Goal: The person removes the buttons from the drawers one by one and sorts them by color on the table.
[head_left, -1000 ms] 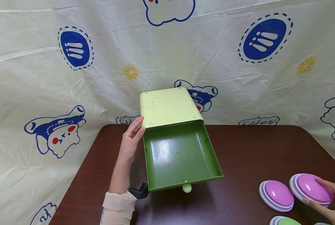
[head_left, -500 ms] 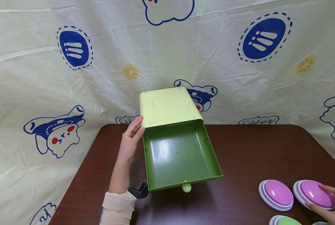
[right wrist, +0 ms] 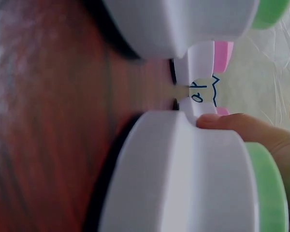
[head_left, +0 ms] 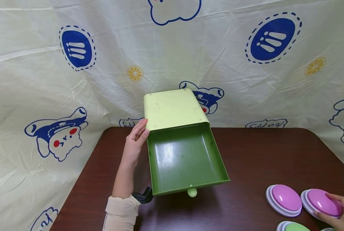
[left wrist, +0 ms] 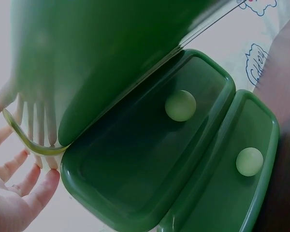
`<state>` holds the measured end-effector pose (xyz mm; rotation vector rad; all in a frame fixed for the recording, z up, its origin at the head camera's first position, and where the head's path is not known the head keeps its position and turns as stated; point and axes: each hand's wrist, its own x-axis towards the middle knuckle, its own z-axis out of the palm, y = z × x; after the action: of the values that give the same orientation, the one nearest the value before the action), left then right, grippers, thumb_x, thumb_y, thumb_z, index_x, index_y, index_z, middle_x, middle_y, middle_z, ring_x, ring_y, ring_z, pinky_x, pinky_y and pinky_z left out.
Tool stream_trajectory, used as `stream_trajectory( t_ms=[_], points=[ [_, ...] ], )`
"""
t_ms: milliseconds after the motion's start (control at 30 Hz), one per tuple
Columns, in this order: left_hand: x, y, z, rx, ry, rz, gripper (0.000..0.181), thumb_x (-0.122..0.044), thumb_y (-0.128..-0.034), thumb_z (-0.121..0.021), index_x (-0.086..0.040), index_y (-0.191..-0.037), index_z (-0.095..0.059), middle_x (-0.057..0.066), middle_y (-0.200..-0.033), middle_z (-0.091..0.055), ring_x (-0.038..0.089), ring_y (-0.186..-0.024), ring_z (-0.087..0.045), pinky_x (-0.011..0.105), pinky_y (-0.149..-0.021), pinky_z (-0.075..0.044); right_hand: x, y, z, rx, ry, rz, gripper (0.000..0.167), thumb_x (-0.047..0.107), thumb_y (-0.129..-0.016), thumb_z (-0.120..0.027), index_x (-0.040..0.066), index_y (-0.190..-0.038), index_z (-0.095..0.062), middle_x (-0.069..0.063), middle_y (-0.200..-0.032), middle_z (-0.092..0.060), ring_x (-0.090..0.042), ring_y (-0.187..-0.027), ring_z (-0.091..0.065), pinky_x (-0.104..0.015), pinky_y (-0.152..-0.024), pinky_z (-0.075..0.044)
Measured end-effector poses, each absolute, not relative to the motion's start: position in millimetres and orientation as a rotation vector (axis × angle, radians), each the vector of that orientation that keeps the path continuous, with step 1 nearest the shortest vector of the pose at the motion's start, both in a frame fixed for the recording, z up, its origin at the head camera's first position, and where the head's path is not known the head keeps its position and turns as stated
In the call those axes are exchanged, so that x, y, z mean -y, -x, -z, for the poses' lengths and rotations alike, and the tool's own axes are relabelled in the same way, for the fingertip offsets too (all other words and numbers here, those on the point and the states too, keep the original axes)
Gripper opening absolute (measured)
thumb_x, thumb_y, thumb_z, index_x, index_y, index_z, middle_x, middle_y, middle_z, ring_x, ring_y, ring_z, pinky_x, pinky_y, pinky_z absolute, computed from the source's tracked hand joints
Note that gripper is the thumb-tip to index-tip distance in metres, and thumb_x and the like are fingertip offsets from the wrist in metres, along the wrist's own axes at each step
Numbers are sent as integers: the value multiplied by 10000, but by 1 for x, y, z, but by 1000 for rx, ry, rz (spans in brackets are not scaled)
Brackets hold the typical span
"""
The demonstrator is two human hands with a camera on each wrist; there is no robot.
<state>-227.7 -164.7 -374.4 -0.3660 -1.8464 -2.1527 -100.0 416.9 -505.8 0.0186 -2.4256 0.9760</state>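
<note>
A drawer box with a pale yellow-green casing (head_left: 176, 109) stands mid-table, its dark green top drawer (head_left: 186, 160) pulled out. My left hand (head_left: 133, 144) rests against the casing's left side near its front edge, fingers nearly straight. The left wrist view shows two lower green drawer fronts (left wrist: 135, 159) with round pale knobs. At the lower right, my right hand (head_left: 343, 213) holds a pink domed push button (head_left: 323, 202) on a white base, fingertips on the dome and thumb at the near side. A second pink push button (head_left: 285, 197) stands just left of it.
A green push button (head_left: 294, 226) sits nearer me, cut by the frame edge; two green-topped ones (right wrist: 193, 183) loom close in the right wrist view. A printed cloth (head_left: 232, 57) hangs behind the brown table (head_left: 261, 154).
The pink push button under my right hand has shifted slightly toward me, the hand moving with it. My left hand and the drawer box stay put.
</note>
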Motion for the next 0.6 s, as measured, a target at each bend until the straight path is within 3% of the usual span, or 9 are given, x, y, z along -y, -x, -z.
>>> stream_trajectory(
  t_ms=[100, 167, 233, 300, 367, 433, 467, 533, 600],
  points=[
    [165, 228, 374, 1844, 369, 2152, 431, -112, -891, -569, -30, -1302, -470, 101, -1402, -321, 214, -1217, -380, 258, -960, -342, -417, 99, 506, 2491, 23, -928, 964, -54, -513, -796, 549, -1044, -264, -106, -923, -487, 245, -815, -205, 13, -643, -206],
    [165, 228, 375, 1839, 365, 2156, 429, -113, -890, -570, -32, -1301, -473, 78, -1392, -338, 225, -1220, -374, 257, -957, -345, -417, 99, 506, 2532, 44, -902, 963, -43, -527, -795, 547, -1040, -233, -337, -896, -390, 249, -810, -172, 11, -631, -200],
    [165, 228, 375, 1836, 360, 2160, 428, -115, -890, -571, -37, -1300, -476, 43, -1378, -358, 232, -1222, -369, 258, -956, -346, -416, 100, 506, 2548, 39, -902, 853, -44, -529, -791, 451, -1044, -326, -368, -917, -379, 243, -811, -159, 6, -626, -198],
    [166, 228, 375, 1837, 354, 2161, 427, -118, -890, -571, -42, -1300, -478, 12, -1366, -372, 219, -1221, -374, 260, -957, -346, -415, 101, 503, 2583, 36, -872, 707, -37, -527, -792, 253, -1073, -449, -378, -923, -371, 129, -831, -338, -12, -605, -206],
    [166, 228, 375, 1841, 351, 2158, 426, -120, -890, -572, -45, -1299, -479, -4, -1358, -379, 198, -1215, -383, 261, -959, -344, -415, 102, 500, 2643, 43, -810, 648, -9, -535, -797, 18, -1084, -454, -380, -929, -367, -116, -823, -482, -50, -570, -219],
    [166, 228, 375, 1843, 348, 2157, 426, -119, -890, -572, -46, -1299, -480, -5, -1358, -379, 176, -1207, -394, 264, -961, -343, -414, 104, 497, 2721, 63, -758, 709, 31, -566, -796, -163, -1086, -355, -393, -944, -355, -422, -798, -469, -136, -617, -309],
    [166, 228, 375, 1843, 348, 2157, 426, -118, -890, -572, -44, -1299, -479, 2, -1362, -376, 168, -1204, -397, 265, -962, -341, -414, 104, 495, 2771, 93, -728, 749, 67, -590, -796, -190, -1104, -317, -397, -959, -344, -537, -794, -402, -205, -646, -357],
    [165, 227, 374, 1846, 352, 2156, 426, -117, -891, -569, -44, -1300, -477, 8, -1366, -371, 159, -1200, -399, 266, -964, -340, -414, 105, 494, 2841, 154, -687, 786, 134, -634, -789, -190, -1136, -280, -400, -995, -322, -548, -850, -379, -388, -698, -388],
    [165, 228, 374, 1848, 356, 2155, 426, -117, -892, -567, -43, -1301, -476, 12, -1369, -368, 153, -1198, -401, 267, -964, -339, -411, 107, 491, 2893, 208, -647, 839, 203, -671, -775, -190, -1180, -236, -396, -1029, -298, -545, -909, -338, -577, -705, -340]
  ],
)
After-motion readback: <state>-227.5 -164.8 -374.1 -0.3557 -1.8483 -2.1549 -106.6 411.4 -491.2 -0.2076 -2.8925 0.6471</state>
